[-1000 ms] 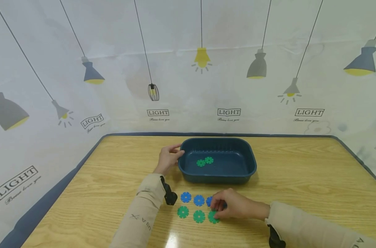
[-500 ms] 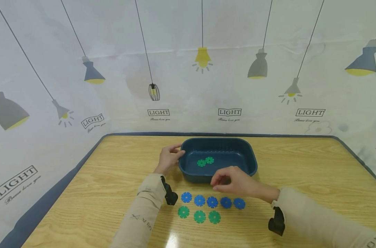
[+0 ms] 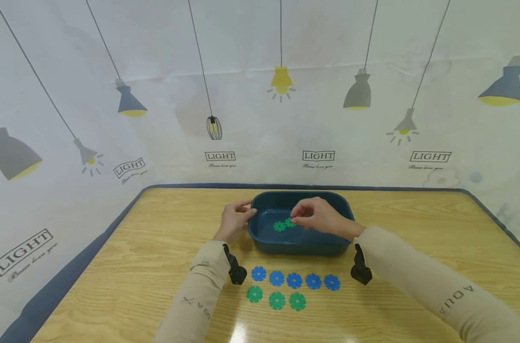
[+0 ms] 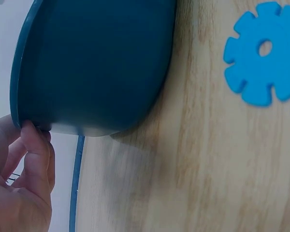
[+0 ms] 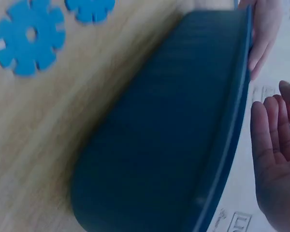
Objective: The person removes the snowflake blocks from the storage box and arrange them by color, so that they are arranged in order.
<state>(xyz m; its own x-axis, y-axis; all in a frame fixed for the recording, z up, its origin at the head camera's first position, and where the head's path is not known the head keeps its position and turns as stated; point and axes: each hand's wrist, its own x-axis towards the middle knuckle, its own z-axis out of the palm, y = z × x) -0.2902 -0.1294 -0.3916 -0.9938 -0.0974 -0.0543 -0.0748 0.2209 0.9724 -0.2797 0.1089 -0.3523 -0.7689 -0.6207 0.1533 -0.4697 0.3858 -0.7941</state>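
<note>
My left hand (image 3: 235,219) grips the left end of a dark blue plastic tub (image 3: 303,248), its thumb over the rim; the left wrist view shows the fingers (image 4: 36,154) at the rim. Two green notched plastic discs (image 3: 279,226) lie on the tub floor, close together. Over the tub is my right hand (image 3: 322,219), its fingertips overlapping the farther disc in the head view. In the right wrist view its fingers (image 5: 263,140) are loosely bent, with nothing seen between them and the thumb.
On the wooden table (image 3: 165,238), in front of the tub, lies a row of several blue notched discs (image 3: 294,280). Nearer me is a row of three green ones (image 3: 276,300). A white printed backdrop (image 3: 251,105) stands behind the table.
My right hand has moved up and away from the front rows of discs to over the tub, uncovering the right-hand blue discs. The left hand stays on the rim.
</note>
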